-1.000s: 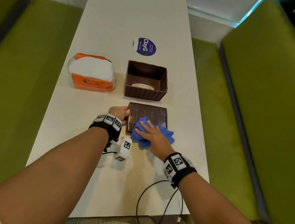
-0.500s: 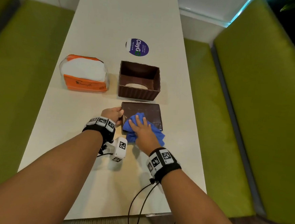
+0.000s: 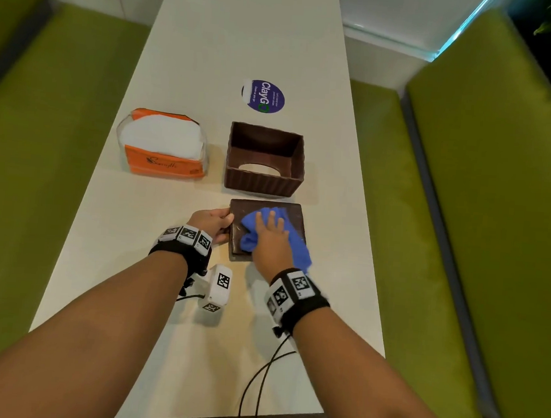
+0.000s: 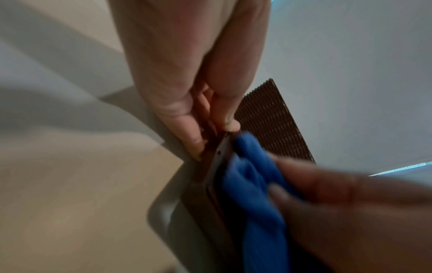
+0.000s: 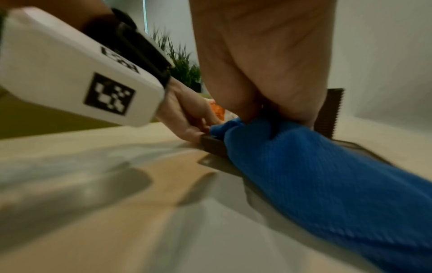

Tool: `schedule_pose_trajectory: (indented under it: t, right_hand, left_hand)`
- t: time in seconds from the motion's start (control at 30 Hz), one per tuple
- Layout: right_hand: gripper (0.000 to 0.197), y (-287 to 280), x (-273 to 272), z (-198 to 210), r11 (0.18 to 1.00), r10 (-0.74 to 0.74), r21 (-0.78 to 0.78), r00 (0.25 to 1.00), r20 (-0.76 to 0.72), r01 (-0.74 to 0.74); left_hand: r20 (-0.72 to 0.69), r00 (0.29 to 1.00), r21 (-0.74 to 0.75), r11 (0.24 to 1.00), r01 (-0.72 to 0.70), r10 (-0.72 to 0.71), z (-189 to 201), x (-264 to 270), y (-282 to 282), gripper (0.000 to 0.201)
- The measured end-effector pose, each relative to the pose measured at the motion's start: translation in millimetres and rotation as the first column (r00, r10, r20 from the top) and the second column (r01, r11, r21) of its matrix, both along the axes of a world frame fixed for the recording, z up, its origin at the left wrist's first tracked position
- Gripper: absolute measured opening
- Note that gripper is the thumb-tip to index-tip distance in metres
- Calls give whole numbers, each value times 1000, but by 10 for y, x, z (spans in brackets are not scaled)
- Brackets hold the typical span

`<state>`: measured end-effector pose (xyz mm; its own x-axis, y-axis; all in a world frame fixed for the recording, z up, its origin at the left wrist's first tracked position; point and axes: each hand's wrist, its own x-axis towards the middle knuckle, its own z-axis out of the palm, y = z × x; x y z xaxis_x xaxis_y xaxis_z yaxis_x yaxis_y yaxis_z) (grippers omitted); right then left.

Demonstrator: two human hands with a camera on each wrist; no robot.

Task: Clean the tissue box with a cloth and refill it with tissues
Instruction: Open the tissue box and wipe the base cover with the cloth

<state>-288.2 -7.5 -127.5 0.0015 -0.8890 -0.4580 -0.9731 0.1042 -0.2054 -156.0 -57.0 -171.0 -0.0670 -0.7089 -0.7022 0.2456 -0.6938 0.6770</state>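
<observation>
A flat brown panel of the tissue box (image 3: 295, 217) lies on the table near me. My left hand (image 3: 212, 222) pinches its left edge, thumb on top, as the left wrist view shows at the panel's rim (image 4: 210, 166). My right hand (image 3: 270, 241) lies flat with straight fingers on a crumpled blue cloth (image 3: 297, 248) and presses it on the panel. The cloth (image 5: 315, 175) trails over the near edge. Just beyond stands the open ribbed brown box body (image 3: 263, 178), an oval hole in its bottom. An orange pack of white tissues (image 3: 163, 147) sits to its left.
A round purple sticker (image 3: 265, 96) lies on the long pale table (image 3: 215, 39) behind the box. Green padded benches (image 3: 483, 192) run along both sides. A black cable (image 3: 254, 382) hangs off the near table edge.
My right hand has slid the blue cloth away from me, from the panel's near-left corner onto its middle. The left hand keeps its hold on the left edge.
</observation>
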Motion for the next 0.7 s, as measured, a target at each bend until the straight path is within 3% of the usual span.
schedule_pose_trajectory:
  t: [0.13, 0.27, 0.5, 0.6, 0.7]
  right_hand:
    - [58, -141, 130, -42, 998, 48, -43, 992, 119, -43]
    - [52, -239, -133, -123, 990, 30, -139, 997, 66, -20]
    - [52, -386, -563, -205, 956, -252, -124, 961, 111, 265]
    - [53, -343, -401, -187, 927, -344, -151, 939, 31, 344]
    - [56, -225, -4, -161, 948, -258, -178, 964, 58, 264]
  left_hand:
    - [-82, 994, -30, 997, 67, -69, 59, 35, -8, 38]
    - [-98, 994, -9, 999, 35, -36, 45, 26, -6, 37]
    - [-143, 988, 12, 998, 54, -52, 16, 65, -28, 41]
    - [-144, 988, 16, 999, 50, -47, 23, 60, -25, 39]
    - [-149, 989, 21, 999, 29, -26, 47, 56, -17, 37]
